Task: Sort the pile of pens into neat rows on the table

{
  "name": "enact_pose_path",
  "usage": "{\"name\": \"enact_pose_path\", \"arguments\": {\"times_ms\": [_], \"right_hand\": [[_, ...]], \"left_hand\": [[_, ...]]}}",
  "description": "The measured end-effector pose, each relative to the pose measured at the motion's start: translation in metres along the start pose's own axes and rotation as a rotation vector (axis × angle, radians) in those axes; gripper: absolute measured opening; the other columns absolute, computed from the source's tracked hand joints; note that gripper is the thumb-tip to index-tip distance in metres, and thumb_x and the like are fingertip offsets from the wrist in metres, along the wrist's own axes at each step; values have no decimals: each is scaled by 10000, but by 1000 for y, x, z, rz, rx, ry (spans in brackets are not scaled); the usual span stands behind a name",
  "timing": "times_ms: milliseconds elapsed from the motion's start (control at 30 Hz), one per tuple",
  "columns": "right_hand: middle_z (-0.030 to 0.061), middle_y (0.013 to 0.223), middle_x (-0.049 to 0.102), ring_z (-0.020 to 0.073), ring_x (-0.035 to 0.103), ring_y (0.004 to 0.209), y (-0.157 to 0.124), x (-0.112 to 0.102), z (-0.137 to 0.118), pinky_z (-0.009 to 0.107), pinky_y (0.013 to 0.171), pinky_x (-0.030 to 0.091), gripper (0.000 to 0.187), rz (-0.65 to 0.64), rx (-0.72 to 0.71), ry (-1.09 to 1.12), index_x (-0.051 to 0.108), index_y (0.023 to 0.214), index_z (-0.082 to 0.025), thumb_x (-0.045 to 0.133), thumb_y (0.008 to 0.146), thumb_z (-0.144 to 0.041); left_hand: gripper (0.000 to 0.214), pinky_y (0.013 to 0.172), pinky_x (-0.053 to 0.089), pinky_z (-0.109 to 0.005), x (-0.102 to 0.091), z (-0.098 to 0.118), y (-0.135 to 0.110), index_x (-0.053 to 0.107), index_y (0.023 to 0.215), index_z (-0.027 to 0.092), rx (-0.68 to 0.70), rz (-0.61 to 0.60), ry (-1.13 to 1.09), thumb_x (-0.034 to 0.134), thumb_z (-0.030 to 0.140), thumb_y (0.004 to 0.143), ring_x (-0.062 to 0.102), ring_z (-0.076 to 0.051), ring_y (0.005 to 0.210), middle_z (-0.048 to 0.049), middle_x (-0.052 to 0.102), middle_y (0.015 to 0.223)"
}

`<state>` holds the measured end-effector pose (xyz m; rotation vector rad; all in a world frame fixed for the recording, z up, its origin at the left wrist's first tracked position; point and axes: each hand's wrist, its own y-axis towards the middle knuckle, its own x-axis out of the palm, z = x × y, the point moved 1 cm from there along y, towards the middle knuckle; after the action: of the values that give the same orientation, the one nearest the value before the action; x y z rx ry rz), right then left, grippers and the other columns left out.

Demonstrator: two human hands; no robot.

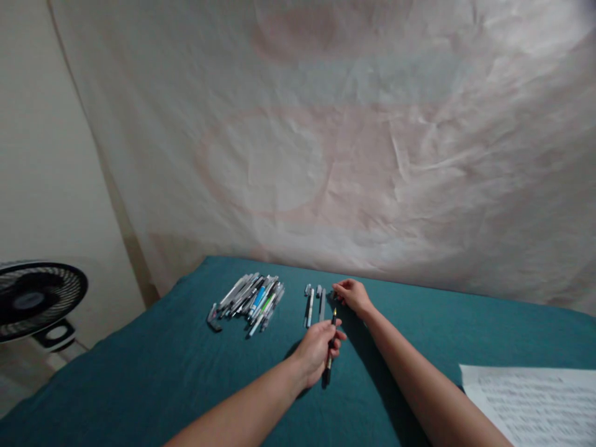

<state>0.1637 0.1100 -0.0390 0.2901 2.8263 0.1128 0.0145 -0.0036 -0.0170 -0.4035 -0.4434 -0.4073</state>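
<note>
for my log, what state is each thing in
Held pen: uncapped
Left hand: closed around that pen
Right hand: curled, grip unclear
Two pens: lying side by side
Pen pile: loosely heaped
Paper: flat, written on
Fan: unclear whether running
Hanging sheet: wrinkled
Cloth: spread out

Singles, pairs and one heap (pixel 257 303) past exact counting

Two hands are in view: one left hand (pixel 316 349) and one right hand (pixel 352 295). The left holds one dark pen (pixel 329 363). Two loose pens, one whitish (pixel 310 307) and one greyish (pixel 322 305), lie side by side, with two small cap-like pieces (pixel 308 289), one near each upper end. The heap overlaps too much for a sure number, though it clearly exceeds ten; one bright blue piece (pixel 257 298) and one bright green piece (pixel 267 303) stand out. Also: one bent dark piece (pixel 214 320), one fan (pixel 41 301), at least one written sheet (pixel 535 403), one teal cloth (pixel 186 372), one hanging drape (pixel 363 161).
</note>
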Motion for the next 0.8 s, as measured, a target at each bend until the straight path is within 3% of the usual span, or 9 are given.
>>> {"name": "enact_pose_path", "arguments": {"times_ms": [200, 400, 600, 800], "right_hand": [[19, 502, 583, 82, 470, 380, 19, 11, 4, 183, 388, 326, 194, 22, -30, -197, 592, 631, -138, 606, 628, -331], [24, 528, 600, 84, 481, 393, 21, 11, 3, 197, 434, 335, 175, 32, -71, -302, 619, 628, -148, 612, 626, -324], [38, 586, 620, 104, 511, 436, 12, 6, 2, 215, 460, 369, 201, 21, -102, -297, 631, 712, -147, 574, 663, -333], [59, 823, 634, 140, 566, 654, -3, -2, 1, 233, 590, 418, 366, 0, -155, -266, 598, 888, -148, 662, 562, -302]], "left_hand": [[199, 431, 225, -152, -2, 0, 1, 462, 963, 116, 7, -4, -6, 422, 181, 780, 401, -36, 503, -23, 495, 694], [186, 430, 221, -154, -3, 0, 3, 457, 956, 123, -1, -10, -14, 414, 183, 785, 397, -36, 502, -21, 492, 694], [147, 437, 231, -154, -2, 0, 3, 441, 923, 135, 5, -6, -10, 398, 191, 795, 408, -36, 495, -16, 501, 686], [131, 452, 256, -161, -1, 0, 2, 433, 900, 136, 23, -7, 20, 378, 208, 806, 425, -45, 508, -18, 511, 685]]}}
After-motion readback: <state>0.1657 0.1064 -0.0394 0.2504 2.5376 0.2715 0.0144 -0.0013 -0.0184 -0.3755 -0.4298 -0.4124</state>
